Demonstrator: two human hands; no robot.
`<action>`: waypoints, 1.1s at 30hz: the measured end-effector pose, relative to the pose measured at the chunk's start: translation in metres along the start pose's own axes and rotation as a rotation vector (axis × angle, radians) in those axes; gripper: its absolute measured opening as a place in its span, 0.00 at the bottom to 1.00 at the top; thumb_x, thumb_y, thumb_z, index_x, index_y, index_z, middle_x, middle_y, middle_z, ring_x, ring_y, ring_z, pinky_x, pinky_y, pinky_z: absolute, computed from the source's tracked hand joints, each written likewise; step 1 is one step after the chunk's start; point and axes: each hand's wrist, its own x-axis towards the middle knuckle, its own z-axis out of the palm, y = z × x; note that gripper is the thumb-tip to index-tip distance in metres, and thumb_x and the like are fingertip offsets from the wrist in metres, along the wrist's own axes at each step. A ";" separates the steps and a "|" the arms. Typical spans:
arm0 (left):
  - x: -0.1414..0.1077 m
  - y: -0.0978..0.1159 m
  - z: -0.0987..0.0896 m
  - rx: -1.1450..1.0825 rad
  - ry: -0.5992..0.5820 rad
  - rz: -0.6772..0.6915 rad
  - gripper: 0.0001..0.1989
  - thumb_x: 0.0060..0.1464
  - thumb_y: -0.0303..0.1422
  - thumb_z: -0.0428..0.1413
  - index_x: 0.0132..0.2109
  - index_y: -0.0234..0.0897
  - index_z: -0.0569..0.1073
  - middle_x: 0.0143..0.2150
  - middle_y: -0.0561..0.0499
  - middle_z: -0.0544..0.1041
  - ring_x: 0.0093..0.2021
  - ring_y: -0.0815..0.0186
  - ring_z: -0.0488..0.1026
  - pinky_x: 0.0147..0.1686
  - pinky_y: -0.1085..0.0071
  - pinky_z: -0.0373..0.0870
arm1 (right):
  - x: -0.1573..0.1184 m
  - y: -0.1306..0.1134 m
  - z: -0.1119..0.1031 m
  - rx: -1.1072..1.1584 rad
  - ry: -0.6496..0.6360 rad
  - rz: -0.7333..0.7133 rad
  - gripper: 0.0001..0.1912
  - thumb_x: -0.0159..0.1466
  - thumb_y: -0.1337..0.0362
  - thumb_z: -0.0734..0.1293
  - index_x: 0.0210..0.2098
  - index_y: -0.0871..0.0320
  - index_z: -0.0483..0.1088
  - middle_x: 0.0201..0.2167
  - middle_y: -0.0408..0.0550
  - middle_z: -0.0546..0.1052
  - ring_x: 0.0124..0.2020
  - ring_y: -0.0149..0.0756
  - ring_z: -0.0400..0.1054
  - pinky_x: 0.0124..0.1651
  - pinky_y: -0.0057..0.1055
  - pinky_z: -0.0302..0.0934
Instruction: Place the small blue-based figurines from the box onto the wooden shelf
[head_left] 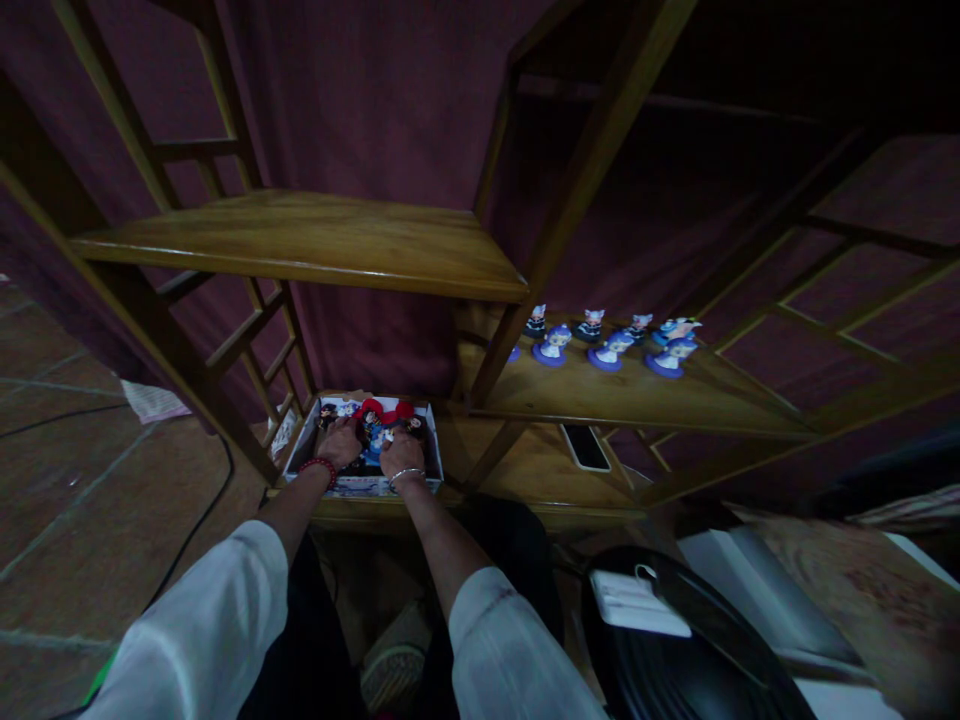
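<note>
A white box (435,455) on the lower shelf holds several small figurines, some with red tops (370,410). Over its left part is my left hand (340,444), a red bead bracelet at the wrist, fingers bent down among the figurines. My right hand (402,455), with a silver bracelet, reaches into the right part of the box beside a blue figurine (374,446). The fingertips of both hands are hidden or too dark to make out, so any grip is unclear.
Several figurines on purple bases (553,346) stand on the middle shelf (720,402) to the right. Below them lies a phone (586,447). Wooden posts and an upper shelf (300,240) frame the box. A black round seat (697,650) with a white object is at lower right.
</note>
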 end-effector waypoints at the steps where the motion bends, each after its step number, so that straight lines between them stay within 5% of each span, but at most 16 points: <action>1: 0.000 0.000 0.000 -0.005 0.001 0.001 0.18 0.48 0.26 0.44 0.48 0.32 0.66 0.50 0.39 0.66 0.51 0.57 0.63 0.48 0.65 0.58 | 0.000 0.000 0.000 -0.003 -0.002 0.003 0.14 0.57 0.69 0.58 0.42 0.65 0.67 0.38 0.56 0.75 0.42 0.38 0.69 0.41 0.28 0.59; 14: 0.004 -0.002 -0.002 -0.112 -0.005 -0.100 0.19 0.48 0.28 0.47 0.48 0.36 0.67 0.57 0.40 0.57 0.51 0.58 0.64 0.50 0.67 0.57 | 0.005 -0.001 0.003 -0.055 -0.018 0.018 0.14 0.58 0.68 0.58 0.43 0.64 0.66 0.38 0.56 0.75 0.41 0.38 0.69 0.40 0.27 0.60; 33: 0.010 -0.008 0.007 -0.256 0.024 -0.065 0.15 0.48 0.28 0.48 0.43 0.39 0.73 0.51 0.47 0.67 0.47 0.64 0.67 0.49 0.73 0.58 | 0.004 0.000 0.003 -0.017 -0.021 0.021 0.14 0.59 0.68 0.58 0.43 0.63 0.66 0.38 0.55 0.75 0.43 0.37 0.68 0.42 0.27 0.59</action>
